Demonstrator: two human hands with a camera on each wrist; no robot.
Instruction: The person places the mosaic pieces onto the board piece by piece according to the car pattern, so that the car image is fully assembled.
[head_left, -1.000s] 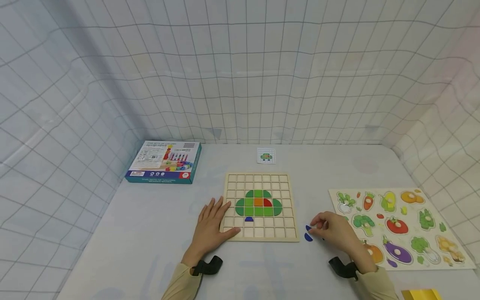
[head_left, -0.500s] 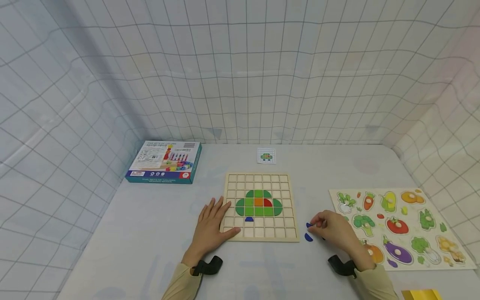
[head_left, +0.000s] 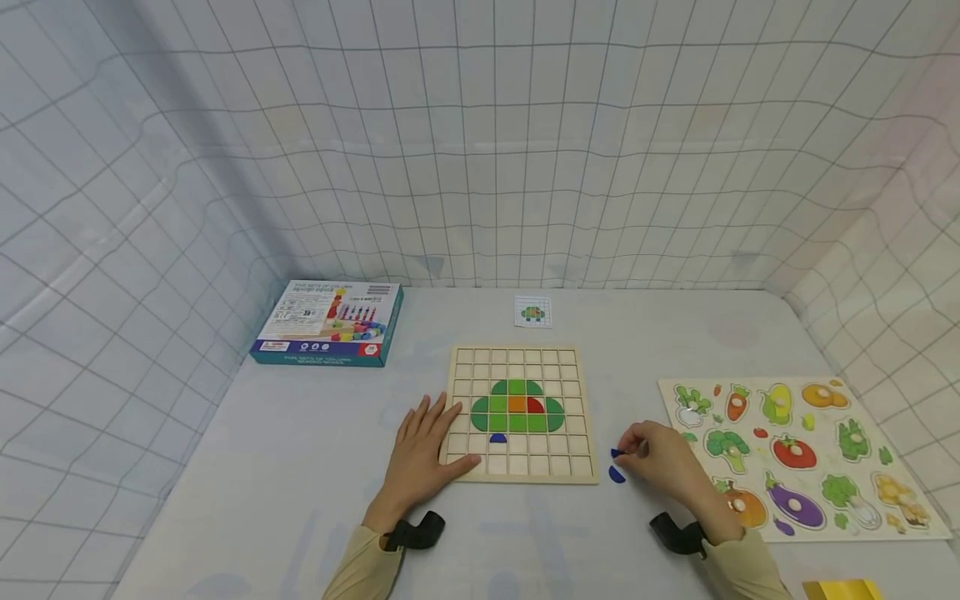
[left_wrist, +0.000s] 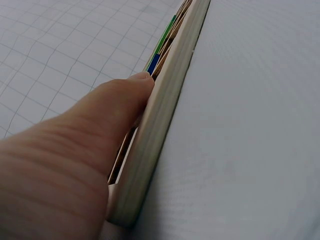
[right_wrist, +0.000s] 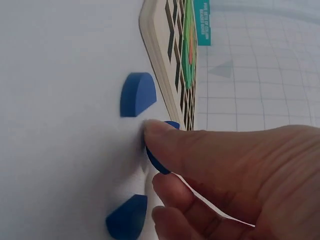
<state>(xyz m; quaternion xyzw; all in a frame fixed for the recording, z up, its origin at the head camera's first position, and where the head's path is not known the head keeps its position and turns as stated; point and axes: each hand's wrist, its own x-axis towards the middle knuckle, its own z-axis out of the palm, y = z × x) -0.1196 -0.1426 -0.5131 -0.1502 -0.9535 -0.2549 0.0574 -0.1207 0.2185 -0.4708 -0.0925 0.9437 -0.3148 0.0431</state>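
Observation:
My right hand (head_left: 660, 465) pinches a blue half-round tile (right_wrist: 158, 161) between thumb and fingers, to the right of the wooden grid board (head_left: 523, 479). In the right wrist view, one loose blue half-round tile (right_wrist: 139, 95) lies near the board's edge, and another blue tile (right_wrist: 127, 218) lies below the fingertips. Spread over the board's left edge, my left hand (head_left: 422, 461) rests with straight fingers, its thumb (left_wrist: 125, 97) on the frame. Green, orange and red tiles (head_left: 517, 405) form a rounded shape on the grid, with a blue half-round tile (head_left: 498, 438) under it.
Behind the board lies a small pattern card (head_left: 532, 312). A boxed bead toy (head_left: 330, 323) is at the back left. On the right is a vegetable puzzle board (head_left: 813, 454), partly under my right forearm. A yellow object (head_left: 843, 589) shows at the bottom right edge.
My right hand has shifted slightly left, and the blue half-round tile in its fingers has turned a little. The left hand and the board have stayed put.

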